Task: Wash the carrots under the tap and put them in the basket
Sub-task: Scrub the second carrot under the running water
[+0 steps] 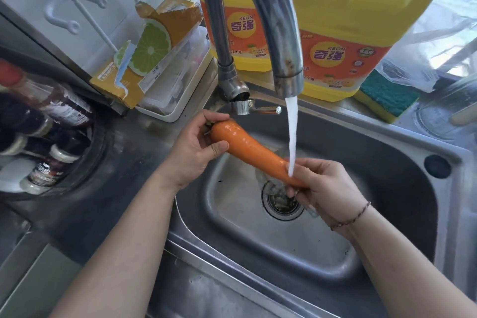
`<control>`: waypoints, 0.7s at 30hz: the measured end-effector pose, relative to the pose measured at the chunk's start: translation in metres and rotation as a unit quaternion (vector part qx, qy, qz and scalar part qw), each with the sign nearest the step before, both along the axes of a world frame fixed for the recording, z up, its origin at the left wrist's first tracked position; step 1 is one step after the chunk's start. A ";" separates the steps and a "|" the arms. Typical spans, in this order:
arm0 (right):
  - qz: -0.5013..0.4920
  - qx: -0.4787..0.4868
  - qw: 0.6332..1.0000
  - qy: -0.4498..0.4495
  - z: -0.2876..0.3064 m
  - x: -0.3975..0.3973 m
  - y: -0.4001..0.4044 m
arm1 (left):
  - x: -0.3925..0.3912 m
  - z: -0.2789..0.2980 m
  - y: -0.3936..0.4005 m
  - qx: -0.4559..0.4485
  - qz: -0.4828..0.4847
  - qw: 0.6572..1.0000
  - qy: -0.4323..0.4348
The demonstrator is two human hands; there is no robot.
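An orange carrot (251,148) is held slanting over the steel sink (387,152). My left hand (192,148) grips its thick top end. My right hand (326,186) pinches the thin tip just above the drain (282,204). The tap (281,33) runs, and its white stream (291,131) lands on the carrot's lower part beside my right fingers. No basket is in view.
Two yellow detergent jugs (335,41) stand behind the tap, with a green-yellow sponge (387,100) to their right. A torn orange carton (144,59) and white tray (180,90) sit at the back left. Sauce bottles (49,137) fill a round recess on the left.
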State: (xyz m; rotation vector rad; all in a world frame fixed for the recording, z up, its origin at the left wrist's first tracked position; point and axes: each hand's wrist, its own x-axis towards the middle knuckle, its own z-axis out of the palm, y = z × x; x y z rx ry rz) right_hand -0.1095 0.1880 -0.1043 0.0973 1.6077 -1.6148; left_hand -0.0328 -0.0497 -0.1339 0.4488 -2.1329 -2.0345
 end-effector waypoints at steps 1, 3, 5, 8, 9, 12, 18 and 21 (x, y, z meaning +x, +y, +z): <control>0.004 -0.014 1.000 -0.006 -0.001 0.000 0.002 | 0.000 0.001 -0.002 0.006 -0.002 1.000 0.000; 0.010 -0.029 0.999 -0.015 -0.005 0.000 0.004 | 0.002 0.002 -0.006 0.018 -0.013 1.000 -0.009; -0.012 -0.051 0.998 -0.037 -0.009 0.001 0.003 | 0.005 0.005 -0.010 0.024 -0.027 0.999 -0.009; -0.054 -0.076 0.993 -0.066 -0.014 0.002 0.002 | 0.007 0.007 -0.012 0.030 -0.044 0.999 0.004; -0.065 -0.074 0.993 -0.070 -0.016 0.003 0.001 | 0.008 0.008 -0.012 0.030 -0.050 0.998 0.010; -0.092 -0.052 0.992 -0.072 -0.019 0.004 -0.003 | 0.009 0.010 -0.009 0.027 -0.064 0.997 0.029; -0.105 -0.051 0.991 -0.071 -0.020 0.006 -0.003 | 0.009 0.010 -0.007 0.054 -0.074 0.994 0.058; -0.106 -0.045 0.991 -0.066 -0.020 0.007 -0.004 | 0.010 0.010 -0.006 0.051 -0.073 0.994 0.060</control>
